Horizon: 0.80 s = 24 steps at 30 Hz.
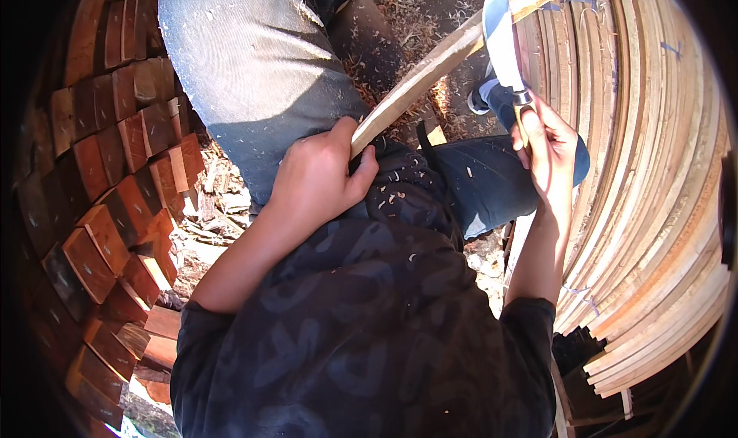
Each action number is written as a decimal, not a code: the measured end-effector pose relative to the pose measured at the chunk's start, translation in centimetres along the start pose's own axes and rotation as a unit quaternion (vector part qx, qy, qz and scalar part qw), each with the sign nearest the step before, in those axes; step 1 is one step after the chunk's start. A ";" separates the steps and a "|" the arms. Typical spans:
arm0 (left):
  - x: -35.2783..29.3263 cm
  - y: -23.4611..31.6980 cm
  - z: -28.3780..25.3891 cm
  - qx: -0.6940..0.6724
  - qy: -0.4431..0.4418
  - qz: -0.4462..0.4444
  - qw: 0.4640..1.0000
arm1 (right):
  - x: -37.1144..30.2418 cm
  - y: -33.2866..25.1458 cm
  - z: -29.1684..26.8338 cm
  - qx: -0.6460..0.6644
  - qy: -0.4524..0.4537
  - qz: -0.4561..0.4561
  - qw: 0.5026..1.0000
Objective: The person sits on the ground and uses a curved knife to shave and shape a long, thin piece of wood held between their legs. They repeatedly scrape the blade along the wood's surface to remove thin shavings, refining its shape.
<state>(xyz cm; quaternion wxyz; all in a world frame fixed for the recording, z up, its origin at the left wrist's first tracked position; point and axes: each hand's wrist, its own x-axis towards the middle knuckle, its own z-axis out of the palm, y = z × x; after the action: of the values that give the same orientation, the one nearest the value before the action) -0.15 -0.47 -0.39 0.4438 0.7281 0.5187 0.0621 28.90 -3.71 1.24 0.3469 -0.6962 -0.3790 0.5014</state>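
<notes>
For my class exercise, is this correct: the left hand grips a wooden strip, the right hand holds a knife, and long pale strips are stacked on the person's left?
No: the head view shows long pale strips stacked on the person's right. The left hand grips a wooden strip; the right hand holds a knife.

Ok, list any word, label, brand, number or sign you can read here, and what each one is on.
No text can be read in this view.
Dark shirt: faded, letter-like shapes, too unclear to read as words.
Stacked wood blocks at left: small pale marks, too small to read.
Knife in the right hand: no lettering can be made out on the bright blade.
Wooden strip in the left hand: no lettering visible.
</notes>
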 end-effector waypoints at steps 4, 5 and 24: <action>0.0 0.0 0.2 -0.005 0.010 0.003 1.000 | 0.1 0.5 1.9 -0.030 0.038 -0.008 0.999; 0.1 0.0 0.1 -0.003 0.006 0.003 1.000 | -0.3 0.3 1.9 0.013 -0.012 0.031 0.999; 0.1 -0.1 0.2 0.027 -0.007 -0.005 1.000 | 0.3 0.8 -0.3 -0.059 -0.064 0.003 0.996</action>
<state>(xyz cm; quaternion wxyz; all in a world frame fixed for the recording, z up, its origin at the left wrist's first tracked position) -0.03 -0.48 -0.62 0.4280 0.7374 0.5210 0.0406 29.39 -3.83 0.45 0.2784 -0.6834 -0.4269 0.5226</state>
